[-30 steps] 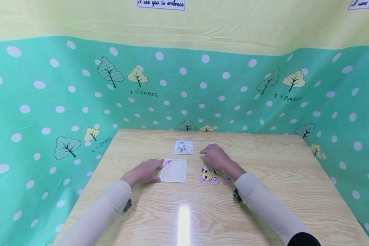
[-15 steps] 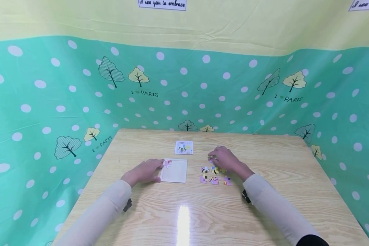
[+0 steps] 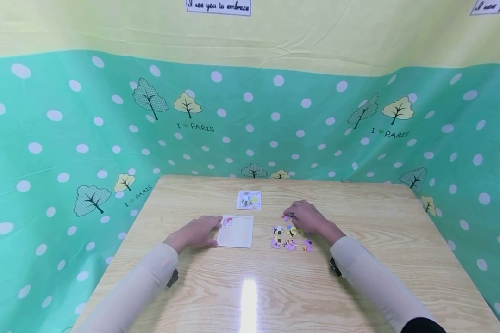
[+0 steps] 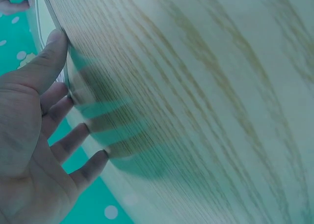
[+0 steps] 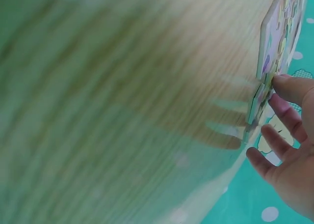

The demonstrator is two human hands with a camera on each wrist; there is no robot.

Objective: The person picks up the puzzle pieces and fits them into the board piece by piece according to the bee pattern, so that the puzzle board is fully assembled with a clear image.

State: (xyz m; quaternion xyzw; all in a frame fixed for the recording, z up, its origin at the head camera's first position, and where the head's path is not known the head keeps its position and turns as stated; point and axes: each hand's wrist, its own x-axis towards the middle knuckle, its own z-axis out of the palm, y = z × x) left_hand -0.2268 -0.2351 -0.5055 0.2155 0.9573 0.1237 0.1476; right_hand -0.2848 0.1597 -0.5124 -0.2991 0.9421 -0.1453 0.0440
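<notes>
A shallow white square puzzle board (image 3: 240, 233) lies on the table, with one pink puzzle piece (image 3: 228, 222) in its upper left corner. My left hand (image 3: 196, 231) rests at the board's left side. In the left wrist view, the thumb (image 4: 58, 42) touches the board's edge and the other fingers spread out loosely. To the right of the board, my right hand (image 3: 307, 217) is over the far side of a group of puzzle pieces (image 3: 290, 243), pinching a small pink puzzle piece (image 3: 286, 218) between thumb and index finger. The hand hides several pieces behind it.
A square picture card (image 3: 248, 200) showing a bee lies behind the board. The wooden table (image 3: 379, 231) reflects a bright strip of light near the front. A green dotted curtain (image 3: 250, 115) hangs around the table's back and sides.
My right hand has shifted right and slightly down, from beside the picture card to the far puzzle pieces, and its fingers have closed on one. My left hand stays at the board.
</notes>
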